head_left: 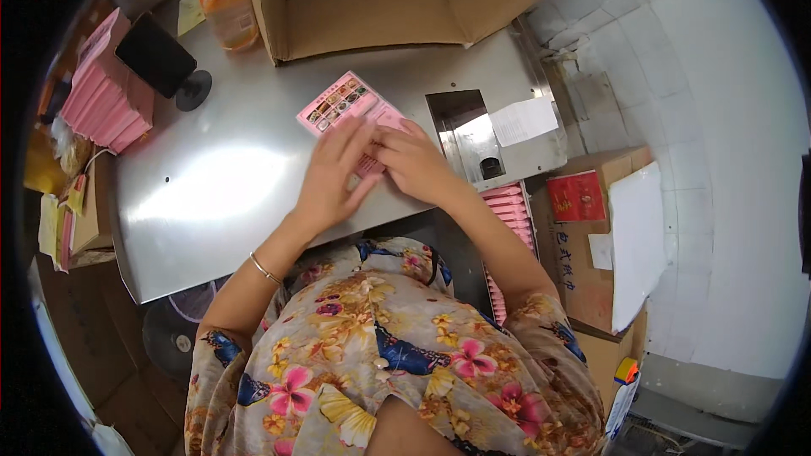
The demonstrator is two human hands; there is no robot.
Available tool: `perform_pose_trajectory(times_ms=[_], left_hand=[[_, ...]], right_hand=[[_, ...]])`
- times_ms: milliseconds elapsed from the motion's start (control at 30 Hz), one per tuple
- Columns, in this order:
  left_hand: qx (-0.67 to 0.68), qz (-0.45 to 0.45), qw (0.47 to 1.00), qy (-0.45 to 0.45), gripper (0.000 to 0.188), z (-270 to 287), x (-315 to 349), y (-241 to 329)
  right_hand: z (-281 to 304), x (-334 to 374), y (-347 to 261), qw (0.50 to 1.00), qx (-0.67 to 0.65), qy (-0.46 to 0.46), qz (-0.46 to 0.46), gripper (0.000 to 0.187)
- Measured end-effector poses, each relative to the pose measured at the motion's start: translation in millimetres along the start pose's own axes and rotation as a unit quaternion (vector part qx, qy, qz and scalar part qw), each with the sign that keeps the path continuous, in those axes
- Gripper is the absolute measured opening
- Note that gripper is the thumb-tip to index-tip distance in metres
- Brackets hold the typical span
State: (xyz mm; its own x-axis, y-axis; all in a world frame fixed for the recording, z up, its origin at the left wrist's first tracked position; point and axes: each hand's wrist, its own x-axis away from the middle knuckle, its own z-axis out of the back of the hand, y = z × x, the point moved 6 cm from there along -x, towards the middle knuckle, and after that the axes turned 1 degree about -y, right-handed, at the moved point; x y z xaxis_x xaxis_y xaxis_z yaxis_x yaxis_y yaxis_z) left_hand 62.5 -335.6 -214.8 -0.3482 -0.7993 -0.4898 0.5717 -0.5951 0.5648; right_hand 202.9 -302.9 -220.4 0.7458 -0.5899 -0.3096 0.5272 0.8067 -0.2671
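A flat pink packet (342, 103), printed with small food pictures, lies at a slant on the metal table in front of me. My left hand (332, 171) rests over its near left side with fingers stretched and thumb apart. From the right, my right hand (416, 162) grips the packet's near right side with bent fingers. The fingers of both hands meet over the packet and cover much of its lower half.
An open cardboard box (372, 21) stands at the back, beside an orange bottle (228, 8). Farther left are a black phone-like stand (156, 55) and stacked pink packets (106, 97). A metal slot (460, 131) is set into the table's right side, with a white paper (524, 121) beside it.
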Motion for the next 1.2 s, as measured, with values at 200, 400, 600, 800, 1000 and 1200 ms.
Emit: perform_pose_trajectory(times_ms=[200,400,600,800,1000,1200], left_hand=[[-0.176,0.03,0.983,-0.05,0.045,18.3,-0.3,-14.6],[-0.085,-0.077,0.989,-0.096,0.037,0.7,-9.1,20.4],[-0.15,-0.003,0.979,-0.14,0.025,-18.9,-21.6,-13.3],[-0.009,0.028,0.99,-0.138,0.021,-12.8,-3.3,-4.7],[0.016,0.016,0.991,-0.132,0.025,2.9,8.7,5.7],[0.024,0.023,0.992,-0.12,0.029,4.0,10.3,9.7]], right_hand=[[108.9,63.2,34.3,0.978,0.058,0.155,-0.129,0.024],[134.2,114.2,111.1,0.922,0.189,0.106,-0.321,0.029],[124.7,116.8,121.1,0.926,0.15,0.128,-0.323,0.028],[123.2,108.6,113.6,0.934,0.19,0.159,-0.259,0.028],[127.5,114.5,121.3,0.934,0.161,0.159,-0.278,0.03],[123.2,108.6,114.7,0.925,0.186,0.135,-0.304,0.029]])
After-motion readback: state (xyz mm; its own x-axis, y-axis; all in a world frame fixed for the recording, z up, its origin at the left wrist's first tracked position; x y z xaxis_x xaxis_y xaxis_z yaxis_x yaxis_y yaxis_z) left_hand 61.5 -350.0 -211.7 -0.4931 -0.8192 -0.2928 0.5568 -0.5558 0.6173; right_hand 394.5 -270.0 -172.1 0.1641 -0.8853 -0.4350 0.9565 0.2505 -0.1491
